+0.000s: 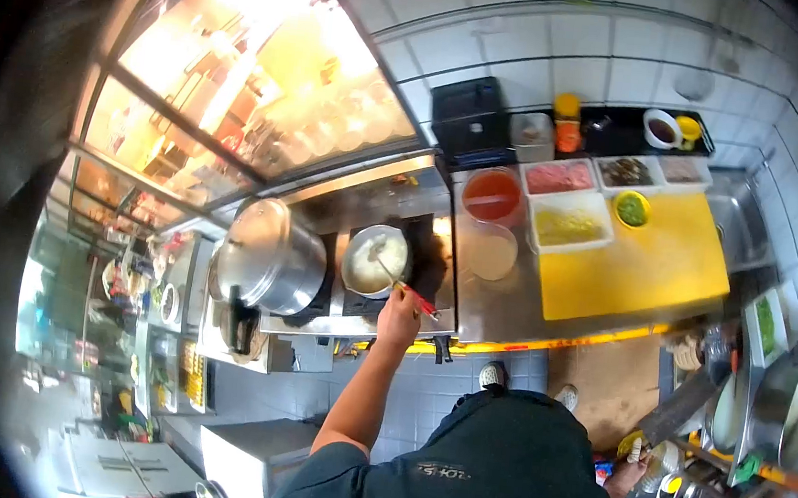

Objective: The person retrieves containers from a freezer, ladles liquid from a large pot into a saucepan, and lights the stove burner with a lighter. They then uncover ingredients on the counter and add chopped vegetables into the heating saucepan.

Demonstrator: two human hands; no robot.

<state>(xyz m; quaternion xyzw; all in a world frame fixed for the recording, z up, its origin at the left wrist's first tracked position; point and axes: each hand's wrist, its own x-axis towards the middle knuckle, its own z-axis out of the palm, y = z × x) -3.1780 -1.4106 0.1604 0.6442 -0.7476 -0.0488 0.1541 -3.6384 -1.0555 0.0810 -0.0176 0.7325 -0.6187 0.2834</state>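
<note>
One pot (350, 271), pale contents (392, 247); red-handled utensil (427, 306) in it, left hand (399, 318) gripping, best swept slowly round; right hand (626, 478) well right of pot, grasp unclear.

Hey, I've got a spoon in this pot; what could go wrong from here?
The spoon slants over the rim of the pot, so a hard push might slosh the contents or tip it. The left hand is close to the pot and could get burned if it's hot. The right hand is low and away, so it isn't steadying the pot.
</note>
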